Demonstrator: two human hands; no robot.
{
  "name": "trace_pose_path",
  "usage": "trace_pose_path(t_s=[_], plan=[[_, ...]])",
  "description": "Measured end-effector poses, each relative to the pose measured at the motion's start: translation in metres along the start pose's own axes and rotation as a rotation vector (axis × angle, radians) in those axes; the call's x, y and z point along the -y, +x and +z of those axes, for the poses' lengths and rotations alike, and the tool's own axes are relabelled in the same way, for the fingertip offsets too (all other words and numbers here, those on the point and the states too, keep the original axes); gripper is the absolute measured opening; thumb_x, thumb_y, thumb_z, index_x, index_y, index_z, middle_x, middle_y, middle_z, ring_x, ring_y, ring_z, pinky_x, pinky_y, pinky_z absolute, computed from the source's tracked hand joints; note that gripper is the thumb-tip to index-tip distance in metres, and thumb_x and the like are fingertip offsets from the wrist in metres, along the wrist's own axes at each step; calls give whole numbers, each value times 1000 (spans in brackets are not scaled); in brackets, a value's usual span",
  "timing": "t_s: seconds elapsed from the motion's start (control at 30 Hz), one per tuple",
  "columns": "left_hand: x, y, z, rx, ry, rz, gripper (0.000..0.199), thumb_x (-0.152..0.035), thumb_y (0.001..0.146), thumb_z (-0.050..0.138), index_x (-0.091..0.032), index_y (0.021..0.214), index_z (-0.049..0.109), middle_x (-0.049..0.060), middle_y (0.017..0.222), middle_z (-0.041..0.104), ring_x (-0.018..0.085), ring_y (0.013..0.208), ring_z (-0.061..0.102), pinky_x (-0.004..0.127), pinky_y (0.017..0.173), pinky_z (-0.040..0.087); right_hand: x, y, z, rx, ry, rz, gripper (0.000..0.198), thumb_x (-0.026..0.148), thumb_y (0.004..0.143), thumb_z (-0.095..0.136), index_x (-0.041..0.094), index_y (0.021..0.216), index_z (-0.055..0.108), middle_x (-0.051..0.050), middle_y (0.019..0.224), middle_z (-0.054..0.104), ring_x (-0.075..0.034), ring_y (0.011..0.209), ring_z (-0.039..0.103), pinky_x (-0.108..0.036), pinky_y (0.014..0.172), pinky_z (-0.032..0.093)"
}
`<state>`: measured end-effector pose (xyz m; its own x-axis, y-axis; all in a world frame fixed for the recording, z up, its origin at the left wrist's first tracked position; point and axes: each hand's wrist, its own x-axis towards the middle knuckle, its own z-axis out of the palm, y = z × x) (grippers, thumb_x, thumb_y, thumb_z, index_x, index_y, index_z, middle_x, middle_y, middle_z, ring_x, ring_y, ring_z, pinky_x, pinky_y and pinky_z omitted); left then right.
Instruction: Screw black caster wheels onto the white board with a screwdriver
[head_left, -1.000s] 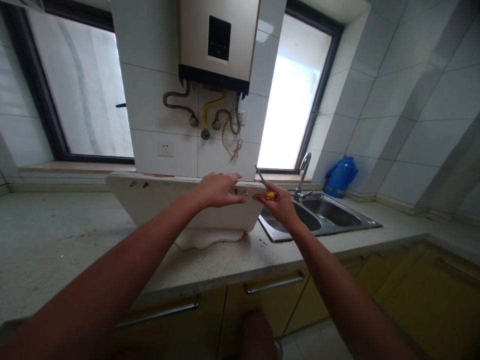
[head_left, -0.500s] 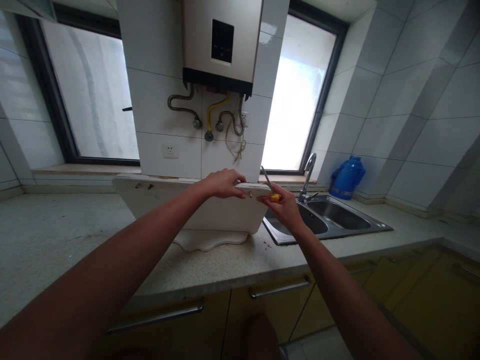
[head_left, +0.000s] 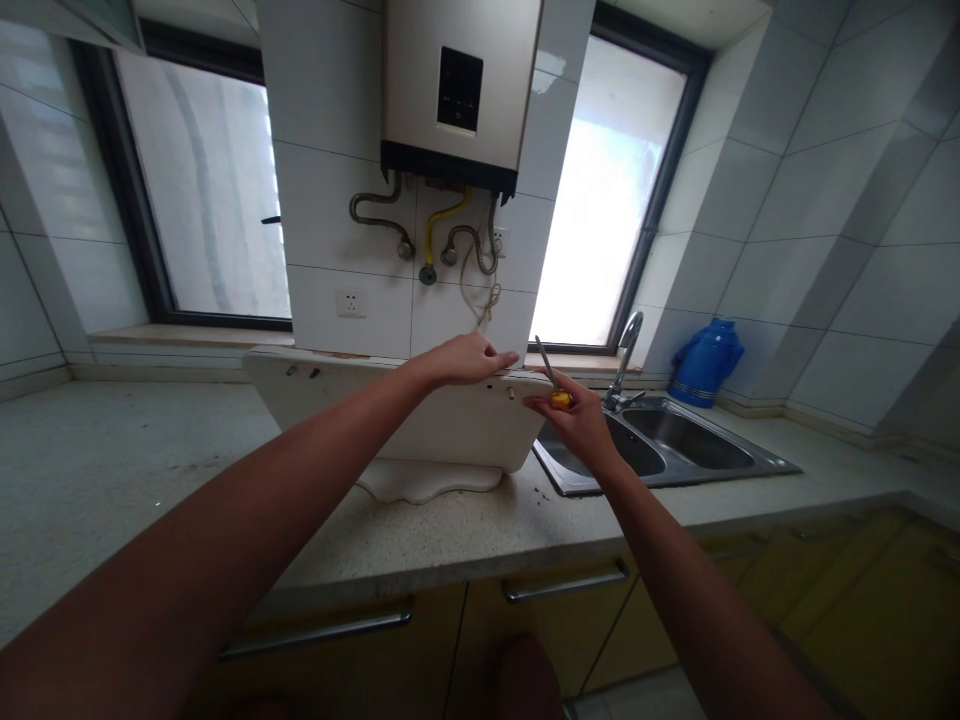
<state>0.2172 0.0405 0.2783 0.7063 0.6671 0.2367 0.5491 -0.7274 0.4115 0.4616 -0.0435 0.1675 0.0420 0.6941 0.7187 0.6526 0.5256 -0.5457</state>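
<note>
A white board stands on its edge on the counter, with small pegs near its upper corners and a dark hole near the right one. My left hand lies over its top edge toward the right, closed about that edge, its far fingers hidden behind. At the upper right corner, my right hand holds a screwdriver with a yellow handle, its shaft pointing up. This hand's fingers also touch the board's corner. A white piece with a wavy edge lies at the board's foot.
A double sink with a tap is set into the counter at right. Behind it stands a blue jug-like container. A water heater with pipes hangs on the wall. Yellow cabinets are below.
My left thumb has lifted from the board's front face to its top edge, uncovering the dark hole. My right hand still holds the screwdriver at the corner. The view has shifted slightly.
</note>
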Motion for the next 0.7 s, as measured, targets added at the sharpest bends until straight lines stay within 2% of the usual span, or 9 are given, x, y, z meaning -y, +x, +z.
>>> trace_pose_path(t_s=[0.07,0.17,0.27,0.37,0.47,0.57,0.7], plan=[[-2,2,6,-72,11,-63,52,-60,109,60,-15,97,84,10,95,80,28,92,73,36,78,52,-1,0,1,-5,1,3,48,48,105,79,18,142,70,-11,138,73,-26,124,73,-52,111,63],[-6,6,11,-110,4,-140,35,-50,110,70,-16,113,79,9,112,79,26,103,75,42,93,62,-3,0,1,-5,1,8,48,48,105,78,18,142,71,-11,137,73,-26,123,73,-52,111,63],[-8,13,10,-87,-36,-173,34,-45,108,77,-16,125,75,9,126,77,27,112,76,46,99,66,-3,0,2,-3,-5,16,47,48,105,78,18,142,70,-11,136,74,-26,123,73,-52,110,63],[-8,20,6,-98,-103,-178,32,-41,108,79,-16,128,75,9,130,76,27,114,76,46,99,67,-3,0,1,-1,-14,23,47,48,105,78,18,141,71,-11,137,73,-26,122,73,-51,109,64],[-3,22,3,-201,-205,-160,23,-34,106,80,-16,120,77,9,126,77,26,114,76,46,101,66,-2,0,1,11,-10,21,47,47,105,78,18,141,71,-11,138,73,-26,123,73,-51,109,64],[7,16,-4,-336,-372,-121,14,-17,103,78,-17,116,77,8,110,80,24,104,77,40,96,64,-1,-1,1,19,-1,16,48,47,105,78,18,143,70,-11,138,73,-26,122,74,-51,109,65],[30,-9,-30,-481,-647,-101,38,-4,99,63,-23,131,69,4,94,77,19,89,75,32,84,60,-2,-1,0,14,4,5,48,47,105,78,18,143,70,-11,137,74,-25,121,74,-50,108,65]])
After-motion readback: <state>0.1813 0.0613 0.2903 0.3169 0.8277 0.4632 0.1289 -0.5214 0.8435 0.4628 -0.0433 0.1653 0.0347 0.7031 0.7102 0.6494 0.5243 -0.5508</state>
